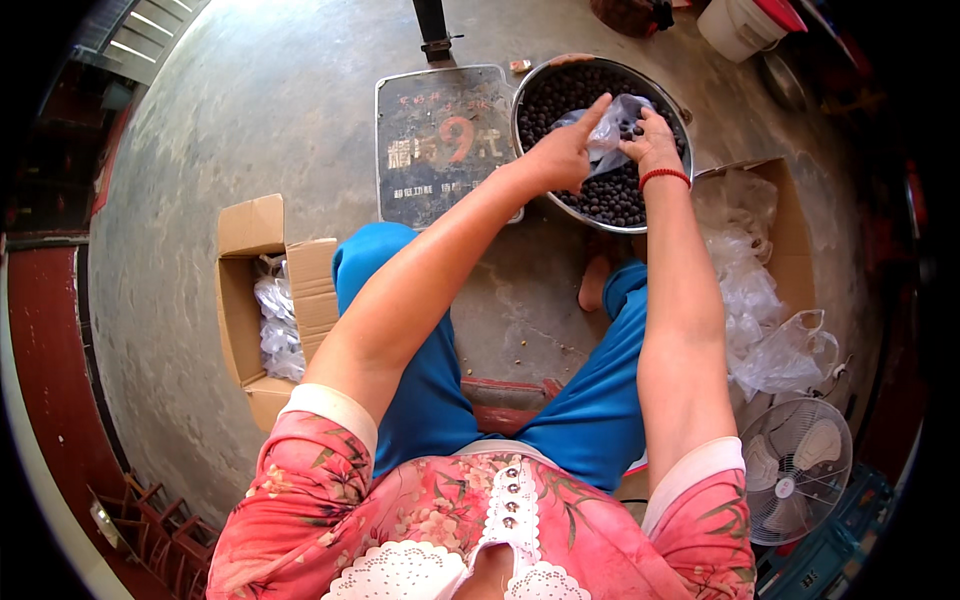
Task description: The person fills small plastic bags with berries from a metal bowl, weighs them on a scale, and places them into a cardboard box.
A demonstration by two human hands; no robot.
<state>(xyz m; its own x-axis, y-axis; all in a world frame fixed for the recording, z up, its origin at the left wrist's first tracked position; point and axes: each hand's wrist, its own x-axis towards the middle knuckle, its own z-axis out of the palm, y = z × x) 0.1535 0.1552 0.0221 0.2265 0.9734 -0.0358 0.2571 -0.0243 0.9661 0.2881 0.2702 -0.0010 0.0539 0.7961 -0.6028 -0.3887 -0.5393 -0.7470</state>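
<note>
A wide metal pail (529, 196) in front of me is filled with small dark round balls, perhaps fruits or seeds (611, 196). Over them lies a thin clear plastic bag (606, 139), partly hidden by my hands. My left hand (562, 157) grips the bag's near left side, its index finger stretched out along the plastic. From the right, my right hand (654, 141), a red beaded bracelet at the wrist, reaches over the pail. Its thumb and fingers are curved apart at the bag's right side, with several dark balls between them; whether it grips anything is unclear.
A platform scale (450, 172) with a dark post (433, 30) stands left of the pail. Cardboard boxes with plastic bags stand at left (238, 319) and right (787, 247). A fan (795, 469) is at lower right. A white bucket (739, 34) stands at far right.
</note>
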